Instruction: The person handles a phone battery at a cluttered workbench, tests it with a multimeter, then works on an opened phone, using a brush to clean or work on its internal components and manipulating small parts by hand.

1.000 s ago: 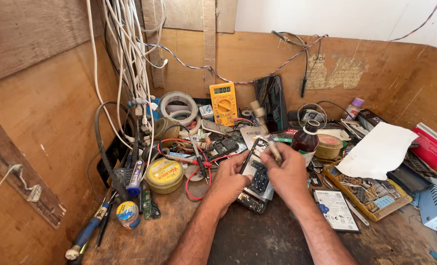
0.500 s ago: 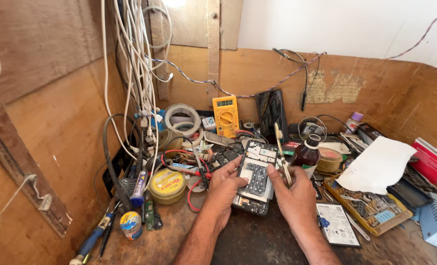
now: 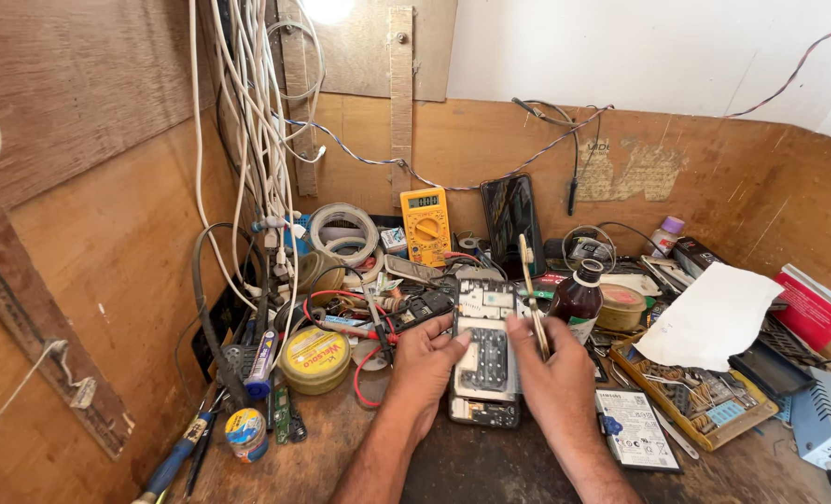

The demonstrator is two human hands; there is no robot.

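Back cover [image 3: 531, 297] lifted higher — 2 hands: rt [image 3: 555, 378] pinches it, lt [image 3: 426, 359] steadies 1 phone [image 3: 483, 359].

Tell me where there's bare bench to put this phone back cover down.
Bare wood shows in front of the round yellow tin, left of your left hand. The dark mat between your forearms, under the opened phone, is also free. Behind the phone it's crowded: multimeter, tape rolls, brown bottle. The parts tray fills the right.

Corner nook: plywood walls [image 3: 107, 233], white upper wall [image 3: 621, 47], wooden counter [image 3: 341, 448], bright lamp glare [image 3: 327, 7] overhead.
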